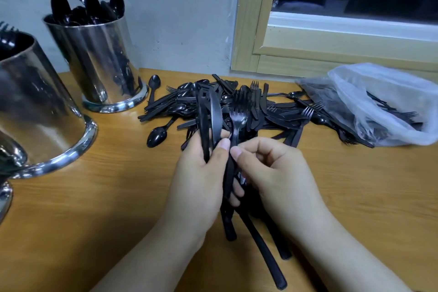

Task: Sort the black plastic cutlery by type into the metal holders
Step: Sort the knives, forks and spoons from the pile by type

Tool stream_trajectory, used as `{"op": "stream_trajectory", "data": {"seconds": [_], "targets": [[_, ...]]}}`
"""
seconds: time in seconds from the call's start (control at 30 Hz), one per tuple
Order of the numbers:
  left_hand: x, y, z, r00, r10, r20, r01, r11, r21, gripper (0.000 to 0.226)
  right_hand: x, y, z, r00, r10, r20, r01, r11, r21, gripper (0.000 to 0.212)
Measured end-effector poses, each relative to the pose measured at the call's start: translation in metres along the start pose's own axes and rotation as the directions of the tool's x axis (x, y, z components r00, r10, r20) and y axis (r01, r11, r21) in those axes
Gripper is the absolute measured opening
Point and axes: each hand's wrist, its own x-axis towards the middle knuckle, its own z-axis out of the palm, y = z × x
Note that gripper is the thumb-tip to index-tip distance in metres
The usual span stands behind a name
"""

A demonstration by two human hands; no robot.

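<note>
While a bunch of knives [209, 116] is gripped upright in the left hand [199, 173], a fork [238, 114] is pinched by the right hand [277, 168] above the pile [237, 104]. The gathering step is judged in hand; next, the fork must be carried to the near holder [40, 111], where fork tips are seen.

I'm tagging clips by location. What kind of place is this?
Probably a canteen or café prep corner: a wooden counter under a window, steel holders of plastic spoons, and a bulk cutlery bag.
</note>
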Motion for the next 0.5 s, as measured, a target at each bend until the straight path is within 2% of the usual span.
{"op": "stream_trajectory", "data": {"seconds": [0.13, 0.27, 0.33, 0.4, 0.47, 0.5], "targets": [[0.002, -0.002, -0.001, 1.000, 0.002, 0.019, -0.001, 0.999, -0.053, 0.015, 0.001, 0.000, -0.002, 0.992, -0.068, -0.106, 0.056, 0.992, -0.110, 0.016], [0.003, -0.003, 0.000, 0.999, -0.020, 0.049, 0.026, 0.991, -0.129, 0.016, 0.008, 0.004, -0.015, 0.990, -0.089, -0.106, 0.054, 0.953, -0.297, 0.021], [0.004, -0.004, 0.000, 0.999, -0.018, 0.050, 0.025, 0.991, -0.134, 0.015, 0.019, 0.010, -0.039, 0.972, -0.151, -0.179, 0.048, 0.876, -0.480, 0.025], [0.004, -0.005, -0.001, 0.999, -0.015, 0.049, 0.021, 0.990, -0.136, 0.015, 0.034, 0.018, -0.074, 0.940, -0.202, -0.274, -0.024, 0.763, -0.646, 0.020], [0.004, -0.006, -0.002, 0.998, -0.008, 0.055, 0.015, 0.992, -0.124, 0.016, 0.047, 0.025, -0.105, 0.922, -0.198, -0.333, -0.123, 0.666, -0.736, 0.009], [0.003, -0.006, -0.002, 0.998, -0.007, 0.055, 0.013, 0.993, -0.117, 0.016, 0.052, 0.029, -0.116, 0.926, -0.167, -0.339, -0.171, 0.615, -0.770, 0.011]]}}
